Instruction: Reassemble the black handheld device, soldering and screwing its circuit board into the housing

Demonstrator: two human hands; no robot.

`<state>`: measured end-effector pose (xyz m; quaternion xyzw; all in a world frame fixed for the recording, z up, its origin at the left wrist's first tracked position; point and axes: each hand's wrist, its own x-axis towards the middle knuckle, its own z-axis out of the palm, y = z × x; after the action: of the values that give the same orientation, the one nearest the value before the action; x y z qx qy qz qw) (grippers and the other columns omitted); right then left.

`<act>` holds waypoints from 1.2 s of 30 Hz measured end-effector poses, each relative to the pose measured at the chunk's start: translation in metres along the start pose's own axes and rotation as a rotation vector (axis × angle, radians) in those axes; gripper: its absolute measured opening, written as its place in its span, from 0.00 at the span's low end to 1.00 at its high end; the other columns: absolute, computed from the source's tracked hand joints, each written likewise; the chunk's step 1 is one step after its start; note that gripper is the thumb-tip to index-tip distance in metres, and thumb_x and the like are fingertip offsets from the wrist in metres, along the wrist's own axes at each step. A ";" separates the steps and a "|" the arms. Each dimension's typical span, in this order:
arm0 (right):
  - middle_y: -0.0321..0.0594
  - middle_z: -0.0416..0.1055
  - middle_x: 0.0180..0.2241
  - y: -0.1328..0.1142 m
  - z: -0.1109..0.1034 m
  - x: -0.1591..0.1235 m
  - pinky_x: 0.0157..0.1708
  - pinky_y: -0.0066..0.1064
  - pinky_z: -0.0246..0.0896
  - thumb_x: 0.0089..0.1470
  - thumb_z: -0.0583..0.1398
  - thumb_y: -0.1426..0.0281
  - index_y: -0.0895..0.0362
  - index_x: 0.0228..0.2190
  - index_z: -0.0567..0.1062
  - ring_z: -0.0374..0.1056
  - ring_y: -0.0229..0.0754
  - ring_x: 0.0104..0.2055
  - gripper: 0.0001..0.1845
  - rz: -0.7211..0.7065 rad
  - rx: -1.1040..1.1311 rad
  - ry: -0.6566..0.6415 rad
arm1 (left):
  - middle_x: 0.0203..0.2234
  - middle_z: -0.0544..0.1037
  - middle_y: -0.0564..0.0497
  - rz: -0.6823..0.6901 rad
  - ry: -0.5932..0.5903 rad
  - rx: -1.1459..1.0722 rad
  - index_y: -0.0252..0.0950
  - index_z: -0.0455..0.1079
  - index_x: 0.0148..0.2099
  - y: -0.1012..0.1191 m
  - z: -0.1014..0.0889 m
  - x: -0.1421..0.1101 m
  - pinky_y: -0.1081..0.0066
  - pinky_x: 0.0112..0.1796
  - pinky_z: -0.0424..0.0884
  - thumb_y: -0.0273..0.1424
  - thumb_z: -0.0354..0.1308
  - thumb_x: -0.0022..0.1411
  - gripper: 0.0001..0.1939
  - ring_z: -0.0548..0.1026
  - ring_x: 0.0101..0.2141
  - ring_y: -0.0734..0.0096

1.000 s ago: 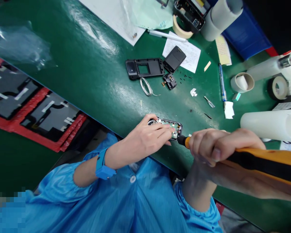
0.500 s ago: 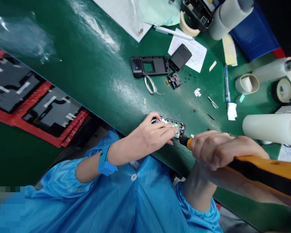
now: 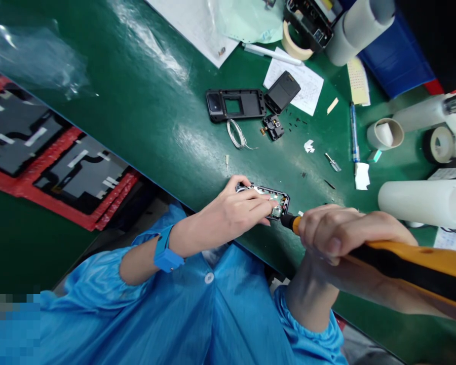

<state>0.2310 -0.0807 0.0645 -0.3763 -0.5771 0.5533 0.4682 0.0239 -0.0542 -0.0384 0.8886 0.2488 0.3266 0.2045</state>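
My left hand (image 3: 243,205) is closed around an opened handheld device (image 3: 280,196), pressing it to the green bench. Its thumb and fingers lie across the frame and hide much of the green circuit board inside. My right hand (image 3: 351,230) grips a yellow and black electric screwdriver (image 3: 414,258). The driver's black nose (image 3: 288,221) points at the right end of the device; its bit is too small to make out. Above lie a black rear housing (image 3: 253,101), a black battery-like block (image 3: 283,92), a small black module (image 3: 274,126) and a coiled white cable (image 3: 236,134).
Small tweezer-like metal piece (image 3: 332,162), blue pen (image 3: 354,133) and paper cup (image 3: 385,134) lie to the right, near a white roll (image 3: 423,204). Tape rolls, papers and a white pen (image 3: 272,53) occupy the back. Red-edged trays (image 3: 76,200) stand beyond the left bench edge.
The screwdriver's rear end has shifted slightly, and its nose has stayed by the device's right end. My left hand keeps its hold, almost unmoved.
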 end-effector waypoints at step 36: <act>0.27 0.58 0.16 -0.019 0.034 0.029 0.20 0.29 0.65 0.71 0.64 0.62 0.53 0.26 0.75 0.58 0.35 0.15 0.20 -0.168 0.129 -0.046 | 0.42 0.87 0.49 -0.037 0.166 -0.248 0.37 0.72 0.42 -0.003 -0.010 -0.006 0.60 0.51 0.70 0.34 0.54 0.84 0.13 0.83 0.48 0.63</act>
<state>0.1919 -0.0651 0.0889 -0.2829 -0.5803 0.5569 0.5226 0.0121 -0.0540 -0.0360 0.8217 0.2392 0.4233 0.2973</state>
